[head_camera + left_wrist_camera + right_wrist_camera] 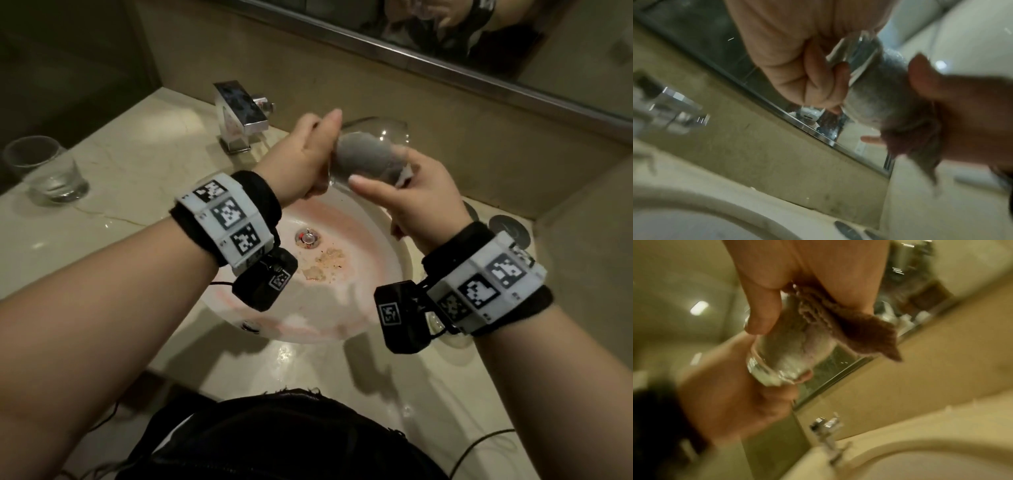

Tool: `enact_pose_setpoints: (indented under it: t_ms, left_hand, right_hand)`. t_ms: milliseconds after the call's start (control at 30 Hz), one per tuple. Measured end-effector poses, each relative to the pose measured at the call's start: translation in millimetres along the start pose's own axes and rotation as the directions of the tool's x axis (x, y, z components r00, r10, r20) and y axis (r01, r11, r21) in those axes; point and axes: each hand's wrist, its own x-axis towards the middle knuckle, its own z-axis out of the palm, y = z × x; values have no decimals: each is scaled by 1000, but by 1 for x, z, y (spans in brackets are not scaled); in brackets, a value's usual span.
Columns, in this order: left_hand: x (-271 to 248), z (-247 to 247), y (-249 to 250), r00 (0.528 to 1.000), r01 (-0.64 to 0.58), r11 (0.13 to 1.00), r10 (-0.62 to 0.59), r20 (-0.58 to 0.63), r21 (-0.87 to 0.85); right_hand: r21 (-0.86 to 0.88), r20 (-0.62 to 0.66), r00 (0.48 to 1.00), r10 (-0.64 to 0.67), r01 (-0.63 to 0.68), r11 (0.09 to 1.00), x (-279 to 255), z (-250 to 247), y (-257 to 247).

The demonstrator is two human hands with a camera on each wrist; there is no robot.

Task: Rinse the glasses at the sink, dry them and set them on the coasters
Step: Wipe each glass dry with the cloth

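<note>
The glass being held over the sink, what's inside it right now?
A grey cloth is stuffed inside the glass, pushed in by the right hand; the left hand grips the base. Any water left underneath is hidden by the cloth.

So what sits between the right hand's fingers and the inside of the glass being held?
A grey cloth, stuffed into the glass by the right hand; clearest in the right wrist view.

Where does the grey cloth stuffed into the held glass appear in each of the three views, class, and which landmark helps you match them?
Head: the grey cloth sits just above centre, inside the glass, between both hands.
Left wrist: cloth right of centre, trailing lower right.
Right wrist: cloth at centre, its loose end to the right.
Shared landmark: the chrome tap.
</note>
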Motion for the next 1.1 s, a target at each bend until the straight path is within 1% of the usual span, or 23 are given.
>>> enact_pose_setpoints:
  t_ms: [67,100,167,200,233,267,300,333,400,467,600,667,733,767,800,833,867,900,933,1000,1033,1067,1100]
  left_hand:
    - [-3,1,3,963,-246,921,267,-28,302]
    - [-3,0,3,942,-311,873,336,-2,375]
    - [-1,-3,-1,930,-354,848,363,55,395]
    - [0,-4,-3,939,-341,876,334,81,343]
    - [1,-4,-5,959,-282,929,268,92,240]
    - [1,-4,-5,982,-168,982,160,103,81]
    - [0,-3,-4,989,-16,996,29,146,-88]
    - [-1,-3,-4,973,133,967,-85,217,-219]
    - [-2,-2,-5,925,312,898,-213,315,-310]
    - [-2,0,-4,914,345,884,-240,327,-316]
    - [0,2,-3,932,312,903,-231,278,-296]
    - [0,3,-3,954,270,917,-213,212,-292]
    - [-1,5,-2,983,159,953,-129,128,-258]
    - [-2,6,-1,996,64,978,-49,78,-201]
    - [-3,7,1,998,-50,993,55,36,-111]
    - [-3,8,2,985,-172,985,173,18,-20]
    - [-4,8,4,959,-281,959,281,29,36]
    - [-3,7,3,934,-356,933,353,52,60]
    - [-3,5,2,921,-386,920,382,72,67]
    - [0,2,1,941,-326,945,322,104,29]
    - [0,1,1,969,-218,974,223,105,-65]
    - [0,-1,3,989,-54,977,81,122,-205]
    - [2,-3,3,982,120,936,-62,181,-330]
  right_hand:
    - [264,3,991,133,-129,956,1,-3,1]
    - [293,11,987,161,-157,943,0,-4,0]
    - [247,-7,986,167,-160,956,1,-7,0]
    - [177,-35,990,136,-128,976,1,-7,-2]
    - [54,-58,996,70,-67,996,1,-8,-1]
    - [-131,-47,998,-32,26,991,1,-8,-2]
    - [-342,1,990,-140,132,930,2,-9,0]
    - [-495,61,971,-229,229,838,2,-9,2]
    - [-587,118,947,-297,308,749,3,-11,5]
    - [-562,121,944,-308,321,763,3,-14,10]
    - [-579,97,945,-311,308,755,3,-13,13]
    - [-576,102,950,-296,299,761,3,-12,12]
    - [-544,73,970,-233,235,806,4,-8,11]
    - [-440,42,982,-182,182,879,3,-7,10]
    - [-256,1,993,-118,114,960,1,-5,8]
    - [-25,-30,999,-41,40,999,0,-4,6]
    - [156,-41,999,19,-13,988,-1,-5,3]
    - [227,-51,997,53,-40,973,0,-6,3]
    - [217,-63,996,64,-49,975,-1,-7,1]
    - [33,-88,996,-5,8,999,0,-10,1]
    - [-138,-88,992,-91,79,987,1,-11,2]
    - [-316,-52,982,-183,158,936,1,-13,4]
    - [-458,4,961,-278,248,853,1,-14,6]
